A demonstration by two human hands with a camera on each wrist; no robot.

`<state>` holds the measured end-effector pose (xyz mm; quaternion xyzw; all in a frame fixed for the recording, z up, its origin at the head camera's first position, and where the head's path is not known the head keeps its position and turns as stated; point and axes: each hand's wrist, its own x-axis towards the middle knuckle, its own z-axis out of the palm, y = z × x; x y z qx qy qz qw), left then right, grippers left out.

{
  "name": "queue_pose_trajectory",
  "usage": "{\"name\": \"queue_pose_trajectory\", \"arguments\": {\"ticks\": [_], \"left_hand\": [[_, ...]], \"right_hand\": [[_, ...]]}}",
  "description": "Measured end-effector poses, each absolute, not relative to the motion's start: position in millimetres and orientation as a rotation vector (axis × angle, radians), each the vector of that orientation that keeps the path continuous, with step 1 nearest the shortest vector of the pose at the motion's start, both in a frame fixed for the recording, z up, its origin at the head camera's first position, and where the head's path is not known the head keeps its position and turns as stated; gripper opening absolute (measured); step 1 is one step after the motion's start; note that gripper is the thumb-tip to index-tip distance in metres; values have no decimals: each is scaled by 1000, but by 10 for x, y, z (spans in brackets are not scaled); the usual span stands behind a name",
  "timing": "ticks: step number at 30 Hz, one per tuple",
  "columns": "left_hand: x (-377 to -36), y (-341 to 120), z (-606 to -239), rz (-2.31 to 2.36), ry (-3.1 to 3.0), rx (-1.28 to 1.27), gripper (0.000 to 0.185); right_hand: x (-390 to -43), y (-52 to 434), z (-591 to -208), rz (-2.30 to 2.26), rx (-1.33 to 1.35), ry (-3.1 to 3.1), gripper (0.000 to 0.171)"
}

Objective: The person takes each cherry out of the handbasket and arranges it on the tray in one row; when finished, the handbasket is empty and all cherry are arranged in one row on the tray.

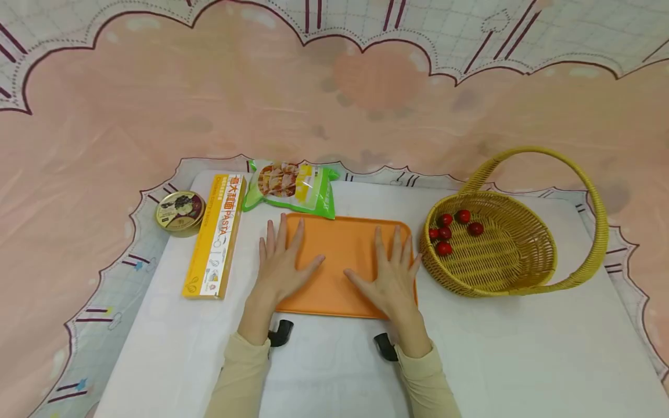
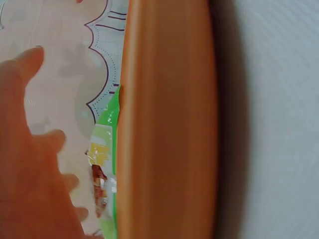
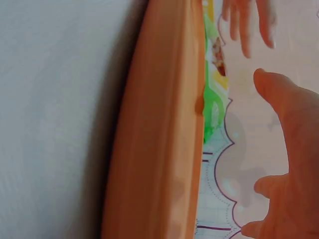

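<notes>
Orange plastic forms a shallow rectangular tray with rounded corners and a smooth raised rim, lying flat at the middle of a white-covered table. Both of the person's hands rest on it, palms down. The left hand lies flat on the tray's left part, fingers straight and slightly spread, thumb angled inward. The right hand lies flat on the tray's right part in a mirrored pose, fingers fanned and relaxed. Neither hand grips anything. Pale cream sleeves cover both forearms.

Just behind the tray, touching its far edge, sits a glossy green and yellow food packet, soft and crinkled. To the tray's left lies a long, narrow yellow cardboard pasta box, and beyond that a small round metal tin. To the right, close beside the tray, stands a round woven wicker basket with a tall arched handle, holding five small shiny red tomatoes. Pink patterned cloth with scalloped outlines fills the backdrop.

From the wrist views, the tray's rim appears close up as a smooth orange band, with the green packet beyond it.
</notes>
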<state>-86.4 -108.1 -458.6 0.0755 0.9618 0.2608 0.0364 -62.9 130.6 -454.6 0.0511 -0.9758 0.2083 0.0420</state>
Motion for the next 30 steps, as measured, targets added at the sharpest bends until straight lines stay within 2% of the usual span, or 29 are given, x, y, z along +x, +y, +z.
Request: {"name": "queue_pose_trajectory", "arguments": {"ticks": [4,12,23,30], "left_hand": [[-878,-1160,-4611,1023,2913,282,85],[-898,-1303,-4558,1356,2846,180,80],[-920,-1427,-4576,1293,2887,84,75],[-920,-1494,-4607,1323,2878,61,72]], "right_hand": [[-632,1319,-4537,640,157,-2992,105],[-649,1332,-4496,724,164,-3014,103],[-624,1357,-4438,876,221,-2964,93],[-658,1461,-4189,1103,301,-2814,81]]}}
